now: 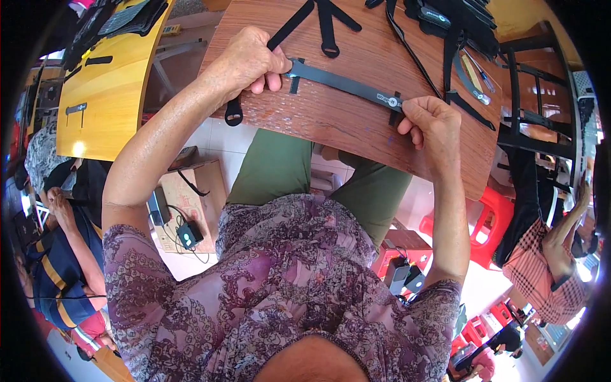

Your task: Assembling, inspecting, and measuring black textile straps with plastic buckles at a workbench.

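Note:
A flat dark grey strip with pale print near one end is stretched across the brown table. My left hand pinches its left end, fingers closed. At the right end, the thumb and fingers of my right hand are closed on it. Two short black pieces lie crosswise at the strip's ends, partly covered. A black strap runs to my left hand, which hides its middle. Below that hand a slotted black end sticks out over the table edge; whether it is the same strap I cannot tell.
More slotted black straps lie at the far side of the brown table. A dark pile of straps and some pens are at far right. A yellow table stands left, a red stool right. Other people sit on both sides.

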